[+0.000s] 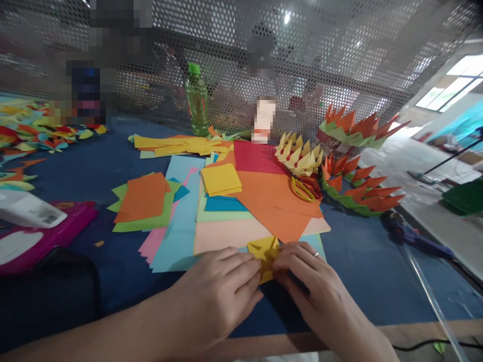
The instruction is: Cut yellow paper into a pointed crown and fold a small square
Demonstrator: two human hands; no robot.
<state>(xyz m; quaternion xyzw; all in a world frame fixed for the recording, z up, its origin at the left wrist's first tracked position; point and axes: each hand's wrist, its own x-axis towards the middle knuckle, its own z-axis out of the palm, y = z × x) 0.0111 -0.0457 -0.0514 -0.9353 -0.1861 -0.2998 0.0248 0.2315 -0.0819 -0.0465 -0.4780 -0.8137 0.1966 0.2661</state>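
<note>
A small folded piece of yellow paper (267,254) lies between my hands near the front of the table, creases showing on its top. My left hand (230,281) presses on its left side with the fingers held together. From the right, my right hand (305,274), with a ring on one finger, pinches the paper's other edge. Just beyond it are stacked sheets, among them an orange sheet (271,196), a pale peach sheet (222,236) and a light blue sheet (169,226). On these rests a stack of yellow squares (221,179).
Scissors (303,191) lie near a yellow paper crown (300,156) and orange-green crowns (362,186). A glue gun (415,236) with a clear glue stick (430,296) is at right. Leftward are orange squares (141,198) and a magenta device (68,231). A bottle (196,103) stands by the mesh panel.
</note>
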